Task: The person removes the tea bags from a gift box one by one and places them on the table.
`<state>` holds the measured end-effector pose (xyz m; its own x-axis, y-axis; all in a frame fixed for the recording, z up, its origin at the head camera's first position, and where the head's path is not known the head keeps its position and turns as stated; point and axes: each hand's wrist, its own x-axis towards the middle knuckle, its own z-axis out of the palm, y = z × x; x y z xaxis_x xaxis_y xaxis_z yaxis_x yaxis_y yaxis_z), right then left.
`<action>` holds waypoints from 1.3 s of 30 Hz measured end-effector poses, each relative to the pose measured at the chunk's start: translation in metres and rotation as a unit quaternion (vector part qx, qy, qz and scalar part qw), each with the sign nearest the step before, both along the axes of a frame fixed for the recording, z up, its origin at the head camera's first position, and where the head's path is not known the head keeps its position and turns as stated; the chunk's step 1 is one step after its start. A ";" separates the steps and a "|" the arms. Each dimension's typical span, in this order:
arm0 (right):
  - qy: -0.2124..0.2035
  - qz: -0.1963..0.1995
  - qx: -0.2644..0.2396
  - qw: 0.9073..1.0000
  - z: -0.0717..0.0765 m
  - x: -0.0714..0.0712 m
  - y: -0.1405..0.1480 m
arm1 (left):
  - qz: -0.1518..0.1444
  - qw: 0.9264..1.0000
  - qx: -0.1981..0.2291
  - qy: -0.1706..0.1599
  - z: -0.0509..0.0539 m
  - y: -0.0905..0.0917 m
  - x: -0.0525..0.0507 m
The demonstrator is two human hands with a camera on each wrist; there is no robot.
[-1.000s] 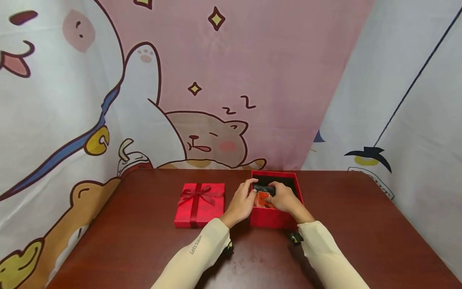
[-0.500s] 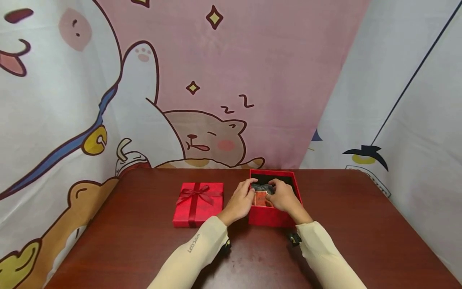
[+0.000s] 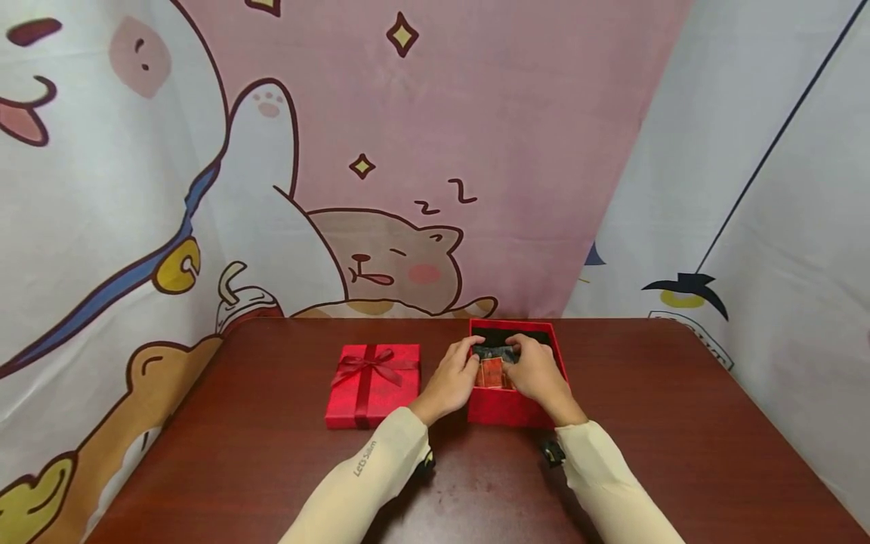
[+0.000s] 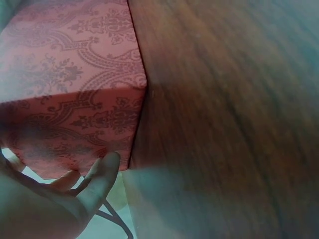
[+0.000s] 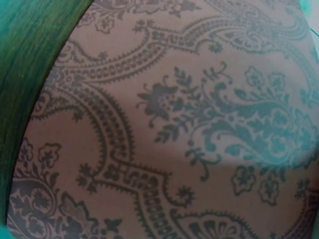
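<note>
A red gift box point(image 3: 513, 408) stands lidless near the back of the table, its inside black. My left hand point(image 3: 448, 381) grips its left wall; the left wrist view shows the fingers point(image 4: 102, 172) against the patterned outside. Inside the box lies a packet, dark at the top point(image 3: 495, 353) with an orange-red panel point(image 3: 492, 372). My right hand point(image 3: 538, 372) reaches over the front rim and holds the packet's right side with curled fingers and thumb, partly covering it. Only the box's patterned outside point(image 5: 199, 114) fills the right wrist view, without the hand.
To the left of the box lies its red lid point(image 3: 374, 385) with a ribbon bow, flat on the brown table point(image 3: 272, 438). A cartoon-printed cloth point(image 3: 510, 151) hangs right behind the table's back edge.
The orange-red panel has turned and shifted slightly left and looks narrower. Both hands stay in nearly the same place at the box. The whole view has shifted a little.
</note>
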<state>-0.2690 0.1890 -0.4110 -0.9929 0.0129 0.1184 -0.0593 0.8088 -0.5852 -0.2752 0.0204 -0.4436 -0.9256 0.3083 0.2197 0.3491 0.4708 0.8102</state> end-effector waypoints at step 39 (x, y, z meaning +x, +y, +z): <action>-0.039 0.073 -0.032 0.996 -0.003 -0.003 0.002 | -0.004 1.000 -0.009 -0.010 -0.001 -0.001 0.000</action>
